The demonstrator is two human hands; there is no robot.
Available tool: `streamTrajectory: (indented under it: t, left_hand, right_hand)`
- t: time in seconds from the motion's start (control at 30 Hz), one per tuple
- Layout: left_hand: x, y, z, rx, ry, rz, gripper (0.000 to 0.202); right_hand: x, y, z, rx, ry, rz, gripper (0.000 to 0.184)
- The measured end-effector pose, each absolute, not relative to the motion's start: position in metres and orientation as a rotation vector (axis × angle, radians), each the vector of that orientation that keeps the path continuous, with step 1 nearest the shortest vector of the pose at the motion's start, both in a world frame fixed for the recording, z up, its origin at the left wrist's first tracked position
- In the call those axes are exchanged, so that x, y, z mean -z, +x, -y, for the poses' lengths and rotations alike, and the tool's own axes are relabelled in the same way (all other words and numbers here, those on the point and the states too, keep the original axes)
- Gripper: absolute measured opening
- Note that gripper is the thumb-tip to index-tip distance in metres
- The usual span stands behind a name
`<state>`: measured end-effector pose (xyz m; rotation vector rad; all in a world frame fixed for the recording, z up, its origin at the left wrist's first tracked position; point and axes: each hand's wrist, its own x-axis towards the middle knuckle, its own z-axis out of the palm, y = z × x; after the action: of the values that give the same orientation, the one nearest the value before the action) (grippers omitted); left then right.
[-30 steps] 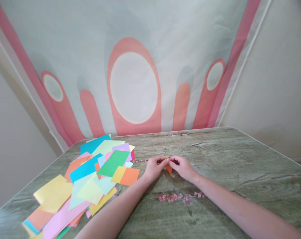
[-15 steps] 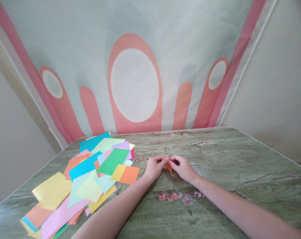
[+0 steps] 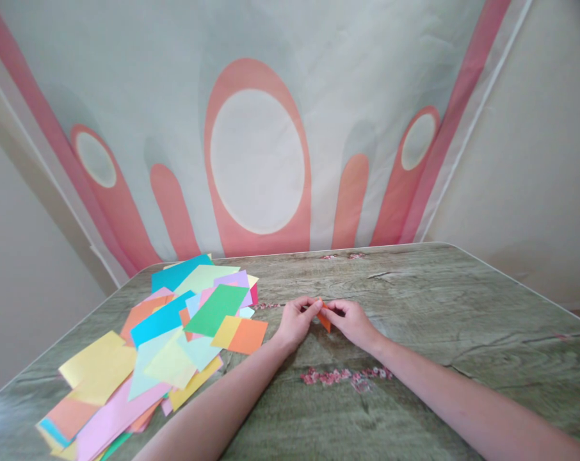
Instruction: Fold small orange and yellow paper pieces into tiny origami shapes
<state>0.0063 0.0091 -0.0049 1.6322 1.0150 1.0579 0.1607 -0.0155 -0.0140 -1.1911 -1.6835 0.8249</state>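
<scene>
A small folded piece of orange paper (image 3: pixel 324 319) is held between my two hands, above the middle of the table. Thumb and fingers of my left hand (image 3: pixel 298 319) pinch its upper left edge. From the other side, my right hand (image 3: pixel 351 318) pinches the same paper near its top right. Its lower tip points down between the hands. The fingertips cover part of the paper, so the full shape of the folds is hidden.
Loose sheets of coloured paper lie overlapping on the left of the table, among them a green sheet (image 3: pixel 217 310) and a yellow sheet (image 3: pixel 100 362). The wood-grain table (image 3: pixel 443 301) carries printed pink flowers. A patterned cloth (image 3: pixel 335 83) hangs behind it.
Both hands stay pinched on the orange paper, their fingers shifting only slightly. The whole view has moved a little.
</scene>
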Motion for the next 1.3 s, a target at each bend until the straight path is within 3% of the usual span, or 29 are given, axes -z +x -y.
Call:
streamTrajectory:
  t: [0.63, 0.87, 1.3]
  left_hand:
    - [0.0, 0.009, -0.008, -1.067, 1.366, -0.999, 0.036]
    - [-0.001, 0.009, -0.009, -0.994, 1.512, -0.968, 0.044]
    - [0.009, 0.006, -0.012, -0.947, 1.812, -0.992, 0.036]
  right_hand:
    - [0.005, 0.165, 0.014, -0.902, -1.161, 1.827, 0.029]
    - [0.011, 0.165, 0.013, -0.944, -1.161, 1.673, 0.031]
    - [0.014, 0.168, 0.013, -0.94, -1.19, 1.465, 0.034]
